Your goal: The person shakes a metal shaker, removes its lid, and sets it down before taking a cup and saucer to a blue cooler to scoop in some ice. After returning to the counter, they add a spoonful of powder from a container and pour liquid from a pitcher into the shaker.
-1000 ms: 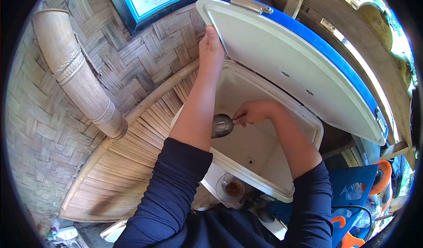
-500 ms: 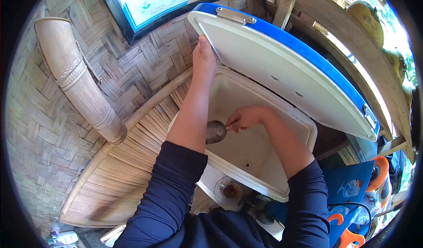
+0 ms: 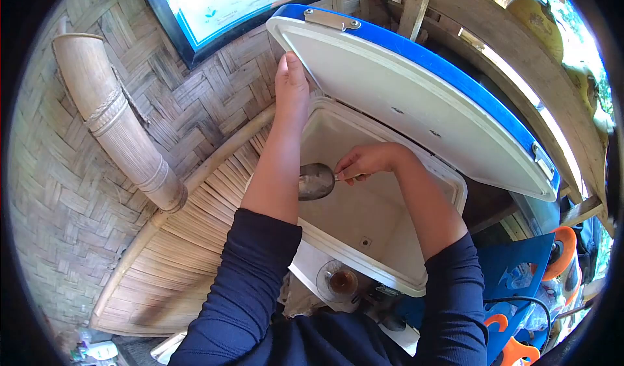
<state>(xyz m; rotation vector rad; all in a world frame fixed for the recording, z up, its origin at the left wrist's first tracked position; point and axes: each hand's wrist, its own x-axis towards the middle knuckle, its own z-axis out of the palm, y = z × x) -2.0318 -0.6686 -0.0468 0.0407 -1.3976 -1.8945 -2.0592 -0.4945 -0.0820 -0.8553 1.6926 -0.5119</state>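
Note:
Inside the open cooler box (image 3: 444, 242), my right hand (image 3: 369, 160) grips the thin handle of a metal scoop (image 3: 317, 183). The scoop's bowl points left, partly hidden behind my left forearm; whether it carries anything is hard to make out. A small drain hole (image 3: 365, 242) shows in the white box bottom. My left hand (image 3: 292, 85) is closed on the left edge of the raised lid (image 3: 396, 80), thumb upward. White inside and blue outside, the lid stands tilted back on its hinges.
A glass (image 3: 342, 281) with brown liquid stands just in front of the box. Woven bamboo walling (image 3: 214, 106), a hanging bamboo tube (image 3: 123, 125) and a framed sheet (image 3: 234, 8) are to the left. Blue panels with orange-handled items (image 3: 520, 350) sit at right.
The scoop and my right hand have risen slightly, and more of the scoop's bowl shows. My left hand keeps its hold on the lid, while the view has shifted a little.

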